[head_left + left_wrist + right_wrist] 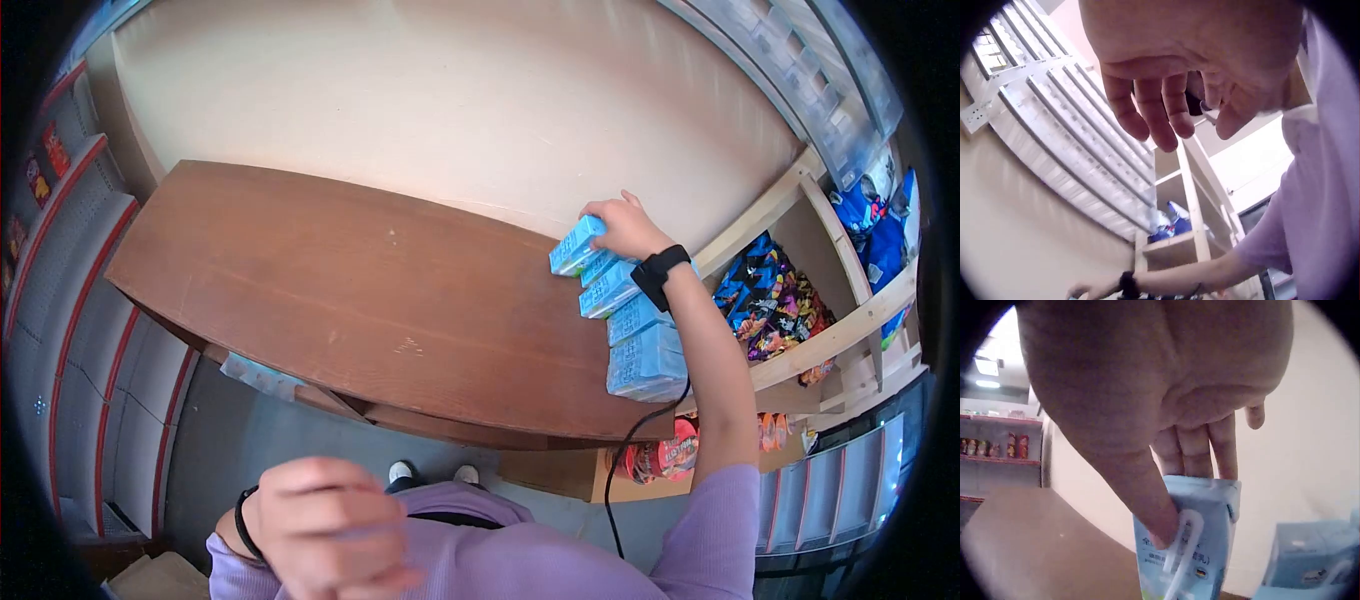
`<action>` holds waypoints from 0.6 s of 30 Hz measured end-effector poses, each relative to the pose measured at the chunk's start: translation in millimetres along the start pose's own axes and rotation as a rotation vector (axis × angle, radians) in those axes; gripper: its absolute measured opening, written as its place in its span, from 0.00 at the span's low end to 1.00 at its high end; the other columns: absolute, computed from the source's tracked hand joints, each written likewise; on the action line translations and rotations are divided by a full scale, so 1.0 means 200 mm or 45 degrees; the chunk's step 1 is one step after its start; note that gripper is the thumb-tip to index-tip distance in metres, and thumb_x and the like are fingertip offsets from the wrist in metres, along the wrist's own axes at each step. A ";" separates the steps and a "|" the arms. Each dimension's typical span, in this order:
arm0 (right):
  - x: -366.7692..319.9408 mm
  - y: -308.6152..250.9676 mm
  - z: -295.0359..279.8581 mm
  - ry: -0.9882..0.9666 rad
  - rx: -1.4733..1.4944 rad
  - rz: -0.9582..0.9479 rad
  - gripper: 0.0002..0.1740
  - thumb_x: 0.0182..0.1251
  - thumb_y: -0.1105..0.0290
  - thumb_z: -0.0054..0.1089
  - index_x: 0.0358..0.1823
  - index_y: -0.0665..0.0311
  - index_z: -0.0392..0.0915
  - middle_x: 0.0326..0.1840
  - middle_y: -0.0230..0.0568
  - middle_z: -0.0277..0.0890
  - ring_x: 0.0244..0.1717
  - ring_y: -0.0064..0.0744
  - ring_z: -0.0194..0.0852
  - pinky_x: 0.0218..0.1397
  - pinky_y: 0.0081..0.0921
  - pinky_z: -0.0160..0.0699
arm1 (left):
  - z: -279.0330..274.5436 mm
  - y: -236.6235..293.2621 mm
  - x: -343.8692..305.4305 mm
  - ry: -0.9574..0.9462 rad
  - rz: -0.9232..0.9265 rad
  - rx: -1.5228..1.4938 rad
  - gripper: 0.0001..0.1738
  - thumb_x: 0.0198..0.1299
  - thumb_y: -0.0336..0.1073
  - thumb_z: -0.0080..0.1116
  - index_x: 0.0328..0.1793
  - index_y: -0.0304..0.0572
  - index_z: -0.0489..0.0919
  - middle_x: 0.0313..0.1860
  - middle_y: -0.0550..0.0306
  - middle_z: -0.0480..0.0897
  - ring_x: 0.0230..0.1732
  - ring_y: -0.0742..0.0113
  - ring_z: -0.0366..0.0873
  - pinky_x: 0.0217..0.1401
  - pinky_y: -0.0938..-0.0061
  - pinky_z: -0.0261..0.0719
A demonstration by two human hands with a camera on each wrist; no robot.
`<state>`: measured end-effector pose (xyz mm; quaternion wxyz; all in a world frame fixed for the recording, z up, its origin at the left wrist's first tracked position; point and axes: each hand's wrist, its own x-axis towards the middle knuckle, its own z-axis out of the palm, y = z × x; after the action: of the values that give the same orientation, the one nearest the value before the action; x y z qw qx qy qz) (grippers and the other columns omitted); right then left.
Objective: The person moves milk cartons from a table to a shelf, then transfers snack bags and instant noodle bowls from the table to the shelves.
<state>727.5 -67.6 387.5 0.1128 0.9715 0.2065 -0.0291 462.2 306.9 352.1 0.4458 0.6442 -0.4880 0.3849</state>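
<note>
My right hand [630, 230] grips a light blue milk carton [572, 252] from above, at the far right end of the brown table [370, 290]. In the right wrist view, the thumb presses the front of this carton [1213, 515], beside its white wrapped straw [1186, 547], while the fingers lie behind its top. More blue cartons [640, 355] stand in a row along the table's right edge, running towards me. My left hand [325, 525] hangs in front of my body with loosely bent fingers, holding nothing. In the left wrist view its fingertips [1163, 137] point downwards.
A pale wall [430, 110] rises behind the table. To the right, a wooden rack [840, 360] holds colourful snack bags [770, 300]. Grey shelves with red edges [100, 350] stand on the left. A black cable [622, 450] hangs over the table's near right corner.
</note>
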 end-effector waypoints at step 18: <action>-0.65 -0.13 0.06 0.091 -0.078 -0.125 0.18 0.46 0.76 0.62 0.43 0.62 0.75 0.39 0.39 0.78 0.47 0.40 0.74 0.52 0.36 0.64 | 0.39 -0.21 -0.19 -0.314 -0.247 0.173 0.30 0.44 0.27 0.62 0.58 0.58 0.75 0.34 0.64 0.77 0.30 0.66 0.72 0.30 0.73 0.66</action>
<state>599.0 -98.7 383.9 0.1334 0.9567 0.2585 0.0064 499.5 249.4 284.0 0.3731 0.7593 -0.4472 0.2903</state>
